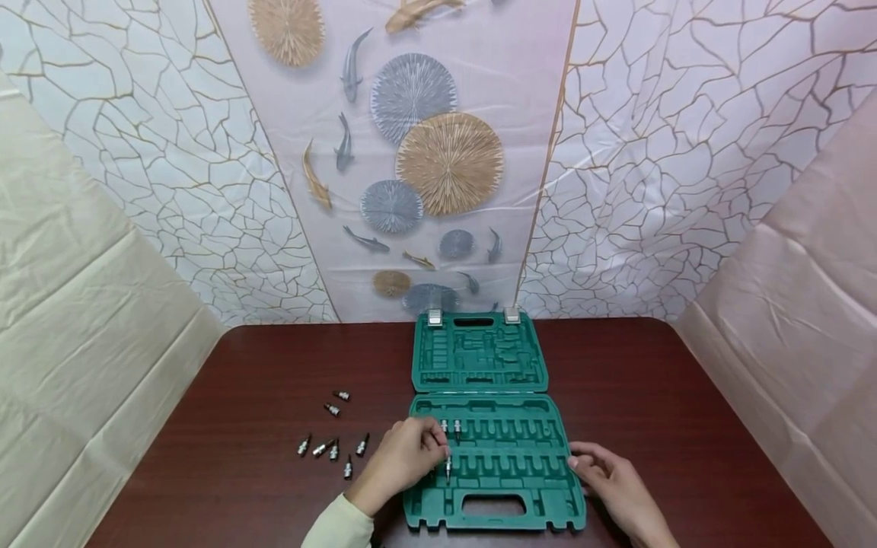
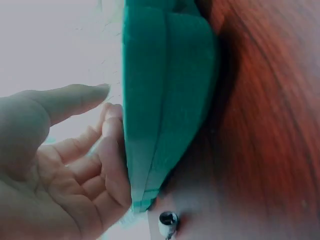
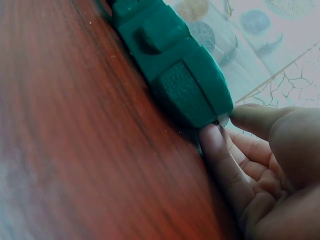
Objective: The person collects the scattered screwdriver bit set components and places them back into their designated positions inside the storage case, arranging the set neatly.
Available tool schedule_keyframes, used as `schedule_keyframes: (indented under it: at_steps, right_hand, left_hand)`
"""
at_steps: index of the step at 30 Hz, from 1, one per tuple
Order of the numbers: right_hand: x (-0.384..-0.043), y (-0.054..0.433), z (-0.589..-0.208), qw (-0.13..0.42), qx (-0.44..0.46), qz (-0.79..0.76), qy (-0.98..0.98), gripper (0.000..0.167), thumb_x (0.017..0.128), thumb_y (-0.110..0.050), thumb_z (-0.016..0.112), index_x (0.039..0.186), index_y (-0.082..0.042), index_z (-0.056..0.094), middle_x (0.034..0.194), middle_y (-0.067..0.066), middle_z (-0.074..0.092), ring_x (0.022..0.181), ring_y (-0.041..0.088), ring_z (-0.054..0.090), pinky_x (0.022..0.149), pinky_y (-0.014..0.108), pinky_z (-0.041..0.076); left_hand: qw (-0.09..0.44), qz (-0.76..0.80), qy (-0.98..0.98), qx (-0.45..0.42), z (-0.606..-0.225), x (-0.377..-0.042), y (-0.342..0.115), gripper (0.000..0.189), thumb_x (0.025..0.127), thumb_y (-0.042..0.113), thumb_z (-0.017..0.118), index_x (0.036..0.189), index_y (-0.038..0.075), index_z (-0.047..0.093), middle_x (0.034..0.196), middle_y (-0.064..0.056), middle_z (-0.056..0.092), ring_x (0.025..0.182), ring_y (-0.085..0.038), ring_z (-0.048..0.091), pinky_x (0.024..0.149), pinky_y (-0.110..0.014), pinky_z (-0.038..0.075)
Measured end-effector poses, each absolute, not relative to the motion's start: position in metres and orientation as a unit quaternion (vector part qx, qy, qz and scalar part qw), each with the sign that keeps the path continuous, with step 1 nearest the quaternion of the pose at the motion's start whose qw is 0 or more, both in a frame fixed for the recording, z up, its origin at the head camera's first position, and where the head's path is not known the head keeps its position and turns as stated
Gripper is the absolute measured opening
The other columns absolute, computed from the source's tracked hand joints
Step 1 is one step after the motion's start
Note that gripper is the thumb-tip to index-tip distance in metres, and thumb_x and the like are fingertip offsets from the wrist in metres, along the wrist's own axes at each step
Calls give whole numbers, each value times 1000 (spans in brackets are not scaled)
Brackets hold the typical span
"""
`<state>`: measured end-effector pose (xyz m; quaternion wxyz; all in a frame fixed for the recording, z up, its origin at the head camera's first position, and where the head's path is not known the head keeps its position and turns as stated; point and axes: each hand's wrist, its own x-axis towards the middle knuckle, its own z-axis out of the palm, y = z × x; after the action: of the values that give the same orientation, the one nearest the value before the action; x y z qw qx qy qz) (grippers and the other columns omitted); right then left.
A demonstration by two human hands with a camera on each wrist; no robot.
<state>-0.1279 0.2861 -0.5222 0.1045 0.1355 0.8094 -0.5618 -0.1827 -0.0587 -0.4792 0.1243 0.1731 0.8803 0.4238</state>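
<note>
A green tool case [image 1: 496,482] lies unfolded on the table, its molded lid [image 1: 537,371] at the back. My left hand [image 1: 404,460] hovers over the case's left part, fingertips at a silver-and-black bit socket [image 1: 448,468] in the lower slot row. In the left wrist view, thumb and fingers stand slightly apart beside the case wall [image 2: 150,100]; no piece shows between them. Two more bit sockets [image 1: 457,431] stand in the upper row. At the case's right edge, my right hand [image 1: 613,483] pinches the rim [image 3: 212,95] between thumb and finger.
Several loose bit sockets [image 1: 333,450] are scattered on the dark reddish table [image 1: 260,380] left of the case. Two metal latches [image 1: 435,317] sit on the lid's far edge. Patterned cloth [image 1: 445,251] hangs behind the table, with plain cloth [image 1: 103,320] at the sides.
</note>
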Motion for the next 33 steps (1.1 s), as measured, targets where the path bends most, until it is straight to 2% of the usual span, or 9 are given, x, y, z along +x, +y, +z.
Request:
schedule_keyframes:
  at_steps: [8,13,16,22,28,33]
  right_hand:
    - [-127,287,-520,108,137,-561,809,60,105,-41,66,145,3,58,108,8,70,99,19,70,80,39,60]
    - [-128,287,-520,105,140,-561,809,60,106,-41,66,146,3,57,108,7,70,98,18,70,80,40,60]
    - [-128,287,-521,104,139,-562,808,61,106,-41,65,146,4,57,108,7,70,99,19,70,81,41,60]
    - [-128,286,-521,104,139,-561,809,61,106,-41,65,146,4,57,108,8,69,100,19,70,82,41,60]
    - [-127,286,-520,99,138,-561,810,61,105,-40,66,146,4,57,108,8,69,99,19,69,81,41,60]
    - [-126,285,-520,99,136,-564,809,60,105,-40,66,146,4,57,108,8,69,98,19,69,81,41,60]
  left_hand:
    - [65,429,884,174,-462,-186,-81,6,100,16,73,95,17,73,82,8,69,68,-9,62,62,-28,51]
    - [57,423,889,166,-446,-187,-97,6,102,16,72,103,11,75,90,0,74,74,-9,63,64,-28,52]
    - [55,418,893,157,-439,-186,-104,8,103,15,71,106,10,76,93,1,75,78,-8,65,67,-30,53]
    - [32,373,917,135,-433,-180,-113,8,99,12,75,106,14,77,90,8,71,78,-7,64,69,-33,54]
    - [27,326,936,127,-447,-178,-116,15,92,4,79,106,11,77,87,7,69,76,-8,64,66,-33,53]
    - [22,284,950,130,-463,-178,-118,21,89,-1,81,104,13,78,88,4,69,74,-11,64,62,-35,51]
